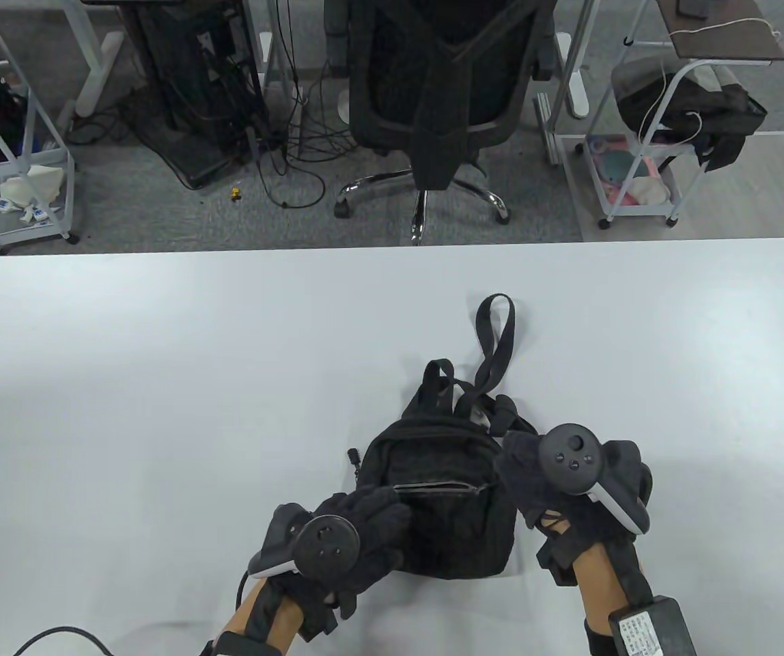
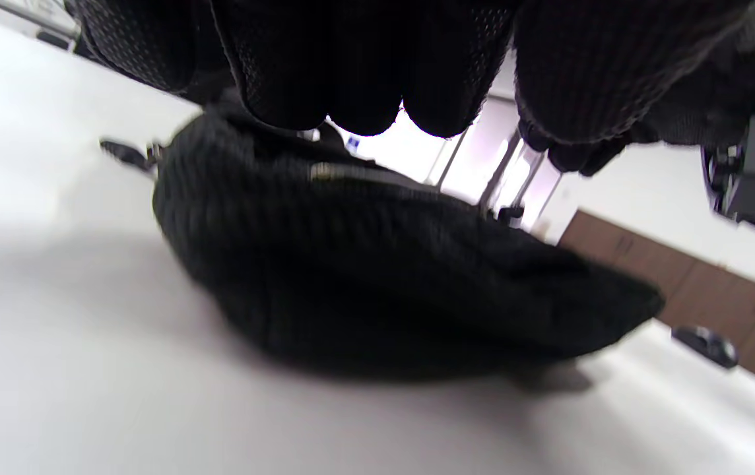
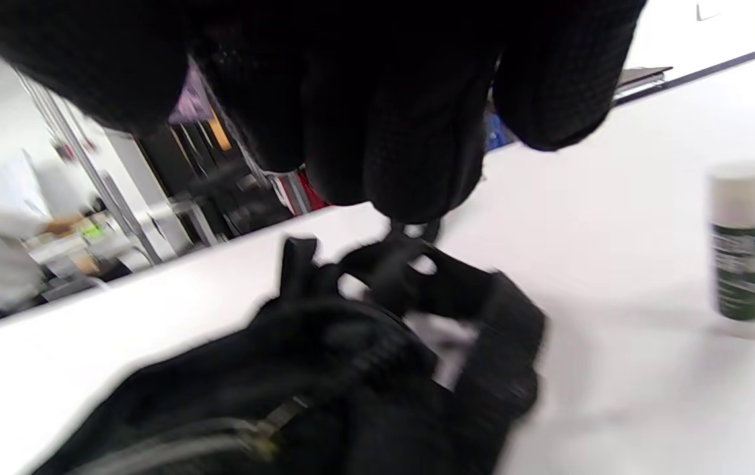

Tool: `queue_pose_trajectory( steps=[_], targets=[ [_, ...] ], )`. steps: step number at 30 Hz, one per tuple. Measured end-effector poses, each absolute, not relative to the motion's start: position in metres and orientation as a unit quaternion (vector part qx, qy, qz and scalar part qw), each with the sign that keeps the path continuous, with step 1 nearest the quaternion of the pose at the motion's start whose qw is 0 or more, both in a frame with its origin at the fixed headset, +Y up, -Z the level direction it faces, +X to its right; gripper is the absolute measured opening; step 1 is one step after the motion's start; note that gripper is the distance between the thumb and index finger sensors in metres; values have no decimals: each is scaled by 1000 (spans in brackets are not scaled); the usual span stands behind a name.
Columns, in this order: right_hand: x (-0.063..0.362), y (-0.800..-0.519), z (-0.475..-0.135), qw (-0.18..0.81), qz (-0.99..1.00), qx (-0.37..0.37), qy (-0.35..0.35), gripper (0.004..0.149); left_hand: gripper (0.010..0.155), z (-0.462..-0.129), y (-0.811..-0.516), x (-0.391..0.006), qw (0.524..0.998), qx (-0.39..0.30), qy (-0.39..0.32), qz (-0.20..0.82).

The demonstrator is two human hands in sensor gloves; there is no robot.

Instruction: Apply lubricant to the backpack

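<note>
Both gloved hands' fingers [image 1: 371, 509] on black backpack [image 1: 443, 492], grip unclear; spray can [image 3: 739, 241] well apart.

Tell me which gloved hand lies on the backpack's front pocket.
The left gloved hand, fingers beside the small black fabric backpack's pocket zipper; the right gloved hand is at its upper right corner.

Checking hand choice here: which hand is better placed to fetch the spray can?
Probably the right hand: the can stands on its side of the backpack; the left hand rests on the backpack.
</note>
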State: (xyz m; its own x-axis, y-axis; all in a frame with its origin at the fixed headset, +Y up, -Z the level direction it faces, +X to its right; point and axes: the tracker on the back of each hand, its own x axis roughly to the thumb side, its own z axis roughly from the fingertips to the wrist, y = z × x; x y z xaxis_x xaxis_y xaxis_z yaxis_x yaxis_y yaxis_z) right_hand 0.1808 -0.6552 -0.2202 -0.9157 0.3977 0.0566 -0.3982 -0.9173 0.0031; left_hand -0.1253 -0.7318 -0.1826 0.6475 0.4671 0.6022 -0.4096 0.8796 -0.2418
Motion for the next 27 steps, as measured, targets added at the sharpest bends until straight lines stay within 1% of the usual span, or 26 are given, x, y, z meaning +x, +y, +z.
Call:
queue_pose_trajectory(
  steps=[4,6,7,9,13,16,20,24,27],
  targets=[
    [175,-646,-210,267,958,77,-66,52,69,-183,-717,-148,896,1,-325,301],
    [172,-646,-205,287,947,118,-83,60,69,-183,-710,-157,887,21,-318,334],
    [171,-647,-202,303,937,143,-97,61,70,-182,-706,-162,880,31,-315,355],
    [170,-649,-197,326,923,177,-103,64,72,-180,-699,-169,864,50,-314,391],
    [174,-649,-188,365,904,176,-138,64,74,-177,-689,-176,830,82,-323,448],
    [171,-652,-184,390,891,194,-128,64,75,-174,-685,-179,812,88,-336,469],
    [162,-661,-177,405,875,229,-132,64,76,-170,-678,-185,796,105,-347,484],
    [153,-672,-171,420,865,247,-122,59,77,-166,-673,-189,776,115,-360,505],
    [146,-672,-167,420,860,266,-117,59,78,-165,-673,-189,772,115,-365,507]
  ],
)
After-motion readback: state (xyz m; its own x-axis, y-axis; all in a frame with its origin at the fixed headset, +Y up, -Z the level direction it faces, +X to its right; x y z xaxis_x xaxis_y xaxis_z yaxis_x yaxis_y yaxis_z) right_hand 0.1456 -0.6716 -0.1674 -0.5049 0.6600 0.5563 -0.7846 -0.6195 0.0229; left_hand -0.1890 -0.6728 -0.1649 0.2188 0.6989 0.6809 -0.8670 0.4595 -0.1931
